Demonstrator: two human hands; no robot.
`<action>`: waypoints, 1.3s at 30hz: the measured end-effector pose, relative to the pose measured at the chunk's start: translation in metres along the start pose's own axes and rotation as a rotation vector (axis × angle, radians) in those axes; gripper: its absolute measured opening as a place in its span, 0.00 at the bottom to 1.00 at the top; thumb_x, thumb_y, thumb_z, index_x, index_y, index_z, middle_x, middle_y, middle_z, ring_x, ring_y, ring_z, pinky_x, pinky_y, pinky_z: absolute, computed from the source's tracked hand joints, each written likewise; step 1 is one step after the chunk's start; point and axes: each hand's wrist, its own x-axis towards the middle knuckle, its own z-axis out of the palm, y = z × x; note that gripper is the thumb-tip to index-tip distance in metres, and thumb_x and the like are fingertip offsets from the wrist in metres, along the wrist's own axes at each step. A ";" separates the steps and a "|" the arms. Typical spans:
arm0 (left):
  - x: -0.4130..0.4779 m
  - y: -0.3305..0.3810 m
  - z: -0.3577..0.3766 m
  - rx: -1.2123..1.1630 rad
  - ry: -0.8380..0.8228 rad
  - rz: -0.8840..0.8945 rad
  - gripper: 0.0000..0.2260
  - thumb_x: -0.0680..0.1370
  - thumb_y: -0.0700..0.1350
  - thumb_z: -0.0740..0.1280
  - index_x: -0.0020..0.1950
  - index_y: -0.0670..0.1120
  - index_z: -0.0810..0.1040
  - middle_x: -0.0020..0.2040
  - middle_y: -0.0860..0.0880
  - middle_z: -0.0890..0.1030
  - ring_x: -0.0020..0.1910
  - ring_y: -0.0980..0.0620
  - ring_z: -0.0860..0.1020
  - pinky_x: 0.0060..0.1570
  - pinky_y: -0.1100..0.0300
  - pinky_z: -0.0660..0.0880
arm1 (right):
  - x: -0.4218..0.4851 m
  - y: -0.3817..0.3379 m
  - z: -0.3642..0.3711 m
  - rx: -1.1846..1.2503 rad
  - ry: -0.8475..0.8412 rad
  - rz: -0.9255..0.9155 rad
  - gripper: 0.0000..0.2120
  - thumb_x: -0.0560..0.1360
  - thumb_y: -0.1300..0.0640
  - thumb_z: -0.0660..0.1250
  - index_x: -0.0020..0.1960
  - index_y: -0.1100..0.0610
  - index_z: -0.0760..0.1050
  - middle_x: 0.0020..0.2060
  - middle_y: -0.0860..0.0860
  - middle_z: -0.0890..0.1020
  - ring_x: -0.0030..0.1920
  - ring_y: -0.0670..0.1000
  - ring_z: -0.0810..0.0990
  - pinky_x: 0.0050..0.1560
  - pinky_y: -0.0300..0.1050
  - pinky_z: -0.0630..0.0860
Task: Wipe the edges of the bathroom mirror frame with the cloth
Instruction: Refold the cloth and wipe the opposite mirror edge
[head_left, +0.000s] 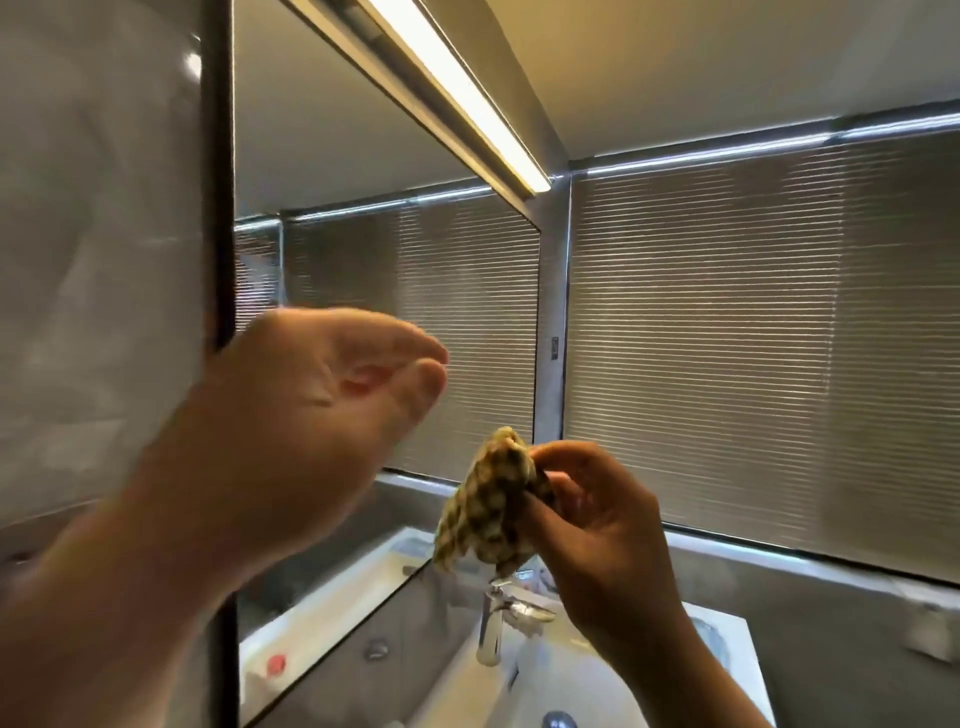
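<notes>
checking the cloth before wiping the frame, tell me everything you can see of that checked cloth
The yellowish-green and dark checked cloth looks like soft woven fabric, bunched and folded into a loose wad. The right hand pinches it at its upper edge, so it hangs in the air, apart from the dark mirror frame, above the chrome tap. The blurred left hand does not touch it.

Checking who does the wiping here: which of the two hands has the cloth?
The right hand pinches the checked cloth at its top edge. The left hand, raised beside the dark mirror frame, holds nothing.
</notes>
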 end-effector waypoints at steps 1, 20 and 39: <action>-0.014 -0.003 0.013 -0.018 -0.042 -0.048 0.12 0.69 0.59 0.67 0.49 0.59 0.82 0.45 0.63 0.84 0.46 0.67 0.81 0.45 0.74 0.75 | -0.003 -0.002 0.000 0.007 -0.001 -0.016 0.07 0.73 0.62 0.74 0.49 0.56 0.79 0.40 0.53 0.85 0.42 0.52 0.86 0.40 0.43 0.82; -0.118 -0.052 0.147 -0.348 -0.272 -0.475 0.13 0.68 0.47 0.75 0.44 0.55 0.71 0.33 0.46 0.79 0.29 0.46 0.76 0.29 0.44 0.75 | -0.116 0.019 -0.092 -0.258 0.294 0.277 0.16 0.72 0.67 0.73 0.40 0.45 0.84 0.39 0.52 0.86 0.41 0.50 0.84 0.45 0.39 0.80; -0.058 0.070 0.329 -0.271 -0.253 -0.231 0.13 0.69 0.43 0.77 0.46 0.55 0.76 0.36 0.55 0.79 0.33 0.53 0.78 0.33 0.54 0.77 | -0.114 -0.018 -0.337 -0.736 0.097 0.263 0.12 0.71 0.50 0.67 0.53 0.38 0.79 0.48 0.34 0.83 0.52 0.40 0.81 0.52 0.30 0.75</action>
